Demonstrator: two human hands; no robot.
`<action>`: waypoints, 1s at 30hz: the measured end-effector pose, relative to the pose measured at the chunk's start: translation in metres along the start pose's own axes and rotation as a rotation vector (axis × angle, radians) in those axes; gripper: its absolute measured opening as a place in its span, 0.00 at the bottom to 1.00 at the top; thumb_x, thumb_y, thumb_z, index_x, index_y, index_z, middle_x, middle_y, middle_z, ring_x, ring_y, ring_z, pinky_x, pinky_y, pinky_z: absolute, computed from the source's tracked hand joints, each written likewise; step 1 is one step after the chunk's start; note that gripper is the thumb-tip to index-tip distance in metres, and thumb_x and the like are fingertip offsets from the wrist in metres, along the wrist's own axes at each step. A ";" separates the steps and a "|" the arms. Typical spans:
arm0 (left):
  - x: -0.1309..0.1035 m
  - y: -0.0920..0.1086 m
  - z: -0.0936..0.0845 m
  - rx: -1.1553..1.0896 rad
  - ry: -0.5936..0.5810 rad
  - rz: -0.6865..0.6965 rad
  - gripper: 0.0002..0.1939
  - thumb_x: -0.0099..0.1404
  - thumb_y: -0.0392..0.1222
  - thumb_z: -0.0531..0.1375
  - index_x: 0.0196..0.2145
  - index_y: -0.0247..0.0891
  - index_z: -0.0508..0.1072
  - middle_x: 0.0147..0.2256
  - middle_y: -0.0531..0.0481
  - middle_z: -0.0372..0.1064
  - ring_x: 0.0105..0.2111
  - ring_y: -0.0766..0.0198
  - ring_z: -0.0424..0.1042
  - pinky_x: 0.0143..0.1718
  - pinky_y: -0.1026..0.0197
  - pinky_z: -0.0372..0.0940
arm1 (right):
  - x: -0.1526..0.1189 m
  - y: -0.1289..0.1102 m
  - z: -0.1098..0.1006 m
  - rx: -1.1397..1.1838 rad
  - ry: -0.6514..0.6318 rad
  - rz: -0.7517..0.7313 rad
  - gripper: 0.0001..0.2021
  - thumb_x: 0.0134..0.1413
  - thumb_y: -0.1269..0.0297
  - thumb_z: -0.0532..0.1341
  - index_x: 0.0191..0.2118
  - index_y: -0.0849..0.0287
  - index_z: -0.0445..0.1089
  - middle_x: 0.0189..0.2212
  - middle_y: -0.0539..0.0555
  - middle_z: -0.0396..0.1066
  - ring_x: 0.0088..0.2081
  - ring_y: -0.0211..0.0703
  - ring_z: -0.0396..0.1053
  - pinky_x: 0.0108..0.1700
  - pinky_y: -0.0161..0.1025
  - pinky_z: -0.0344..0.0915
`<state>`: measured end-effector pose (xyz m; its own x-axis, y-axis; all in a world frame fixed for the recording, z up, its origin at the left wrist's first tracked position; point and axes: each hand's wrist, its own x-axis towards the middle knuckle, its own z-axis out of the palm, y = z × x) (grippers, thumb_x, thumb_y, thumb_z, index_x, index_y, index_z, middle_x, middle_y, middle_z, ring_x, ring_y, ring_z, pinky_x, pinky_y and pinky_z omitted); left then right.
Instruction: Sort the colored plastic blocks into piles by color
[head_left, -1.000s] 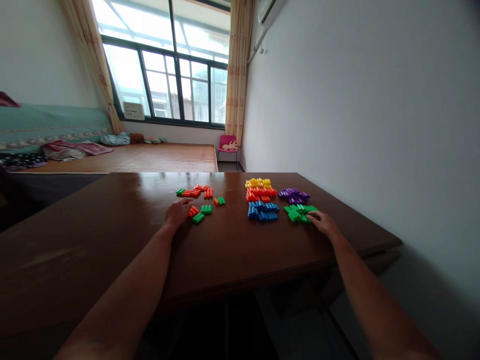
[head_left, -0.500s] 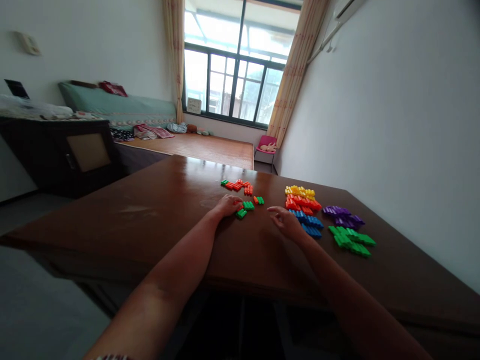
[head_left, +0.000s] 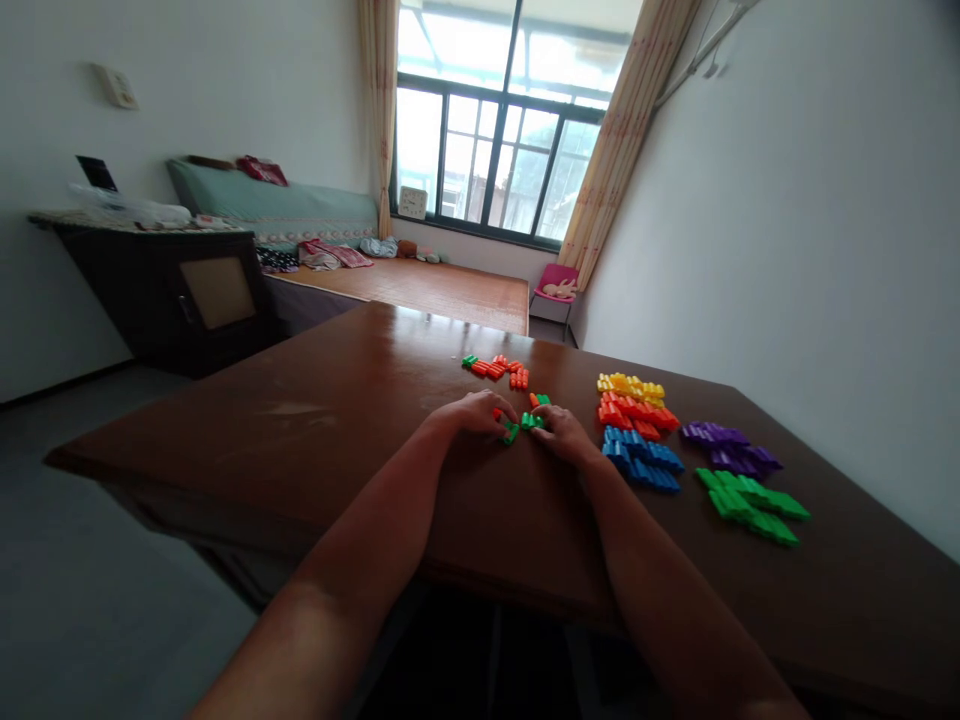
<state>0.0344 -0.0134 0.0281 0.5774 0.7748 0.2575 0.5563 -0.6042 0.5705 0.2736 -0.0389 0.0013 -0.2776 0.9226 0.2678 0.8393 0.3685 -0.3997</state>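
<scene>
My left hand (head_left: 484, 412) is low over the table, its fingers bent round a small orange piece and touching a green piece (head_left: 511, 433). Close on its right, my right hand (head_left: 559, 432) has its fingers closed on a green block (head_left: 532, 421). Just beyond the right fingertips lies an orange and green piece (head_left: 535, 400). Farther back is a loose group of orange blocks (head_left: 517, 376) with a green one (head_left: 469, 361) at its left end. The fingers partly cover the pieces beneath them.
On the brown table (head_left: 300, 430), yellow (head_left: 630, 386), orange (head_left: 637, 412), blue (head_left: 642, 460), purple (head_left: 731, 448) and green (head_left: 753, 505) block piles stand at the right. Beyond are a cabinet (head_left: 157, 290), a low bed (head_left: 450, 285) and a pink chair (head_left: 557, 283).
My right hand has come left to the green block and closed on it. That block now sits apart from the green piece by my left hand. The view has shifted slightly left.
</scene>
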 end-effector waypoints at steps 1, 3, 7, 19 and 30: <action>0.000 0.000 -0.001 -0.001 -0.022 -0.002 0.13 0.46 0.48 0.69 0.32 0.45 0.81 0.29 0.55 0.77 0.33 0.60 0.75 0.40 0.63 0.66 | -0.003 0.006 -0.004 0.054 -0.023 0.027 0.14 0.48 0.63 0.64 0.43 0.57 0.70 0.39 0.54 0.72 0.39 0.43 0.69 0.45 0.41 0.65; 0.000 0.001 0.000 0.014 -0.045 -0.019 0.14 0.48 0.51 0.68 0.33 0.46 0.81 0.30 0.54 0.77 0.34 0.59 0.74 0.41 0.62 0.66 | -0.007 0.013 -0.008 0.186 -0.081 0.067 0.16 0.45 0.63 0.66 0.43 0.57 0.70 0.36 0.51 0.72 0.34 0.39 0.69 0.39 0.38 0.67; 0.003 0.002 0.013 0.150 0.055 -0.043 0.15 0.51 0.56 0.66 0.35 0.48 0.81 0.32 0.52 0.76 0.42 0.53 0.72 0.44 0.59 0.64 | -0.006 0.011 -0.005 0.321 -0.109 0.074 0.22 0.41 0.62 0.68 0.46 0.57 0.69 0.39 0.51 0.72 0.35 0.39 0.70 0.39 0.38 0.68; 0.011 -0.003 0.014 0.194 0.367 -0.162 0.16 0.67 0.47 0.53 0.37 0.39 0.78 0.37 0.46 0.76 0.40 0.58 0.72 0.45 0.59 0.65 | -0.018 -0.043 -0.012 -0.207 -0.034 0.014 0.30 0.54 0.39 0.56 0.60 0.45 0.62 0.57 0.58 0.61 0.52 0.55 0.64 0.48 0.47 0.65; 0.008 -0.008 0.016 0.186 0.317 -0.169 0.15 0.67 0.45 0.53 0.39 0.37 0.78 0.40 0.45 0.77 0.41 0.59 0.73 0.44 0.61 0.64 | -0.019 -0.049 -0.009 -0.205 -0.098 -0.007 0.23 0.56 0.46 0.58 0.56 0.45 0.66 0.53 0.54 0.67 0.52 0.52 0.60 0.51 0.46 0.61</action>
<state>0.0437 -0.0054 0.0132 0.2711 0.8677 0.4166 0.7433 -0.4637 0.4822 0.2423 -0.0754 0.0238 -0.3190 0.9306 0.1796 0.9119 0.3530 -0.2094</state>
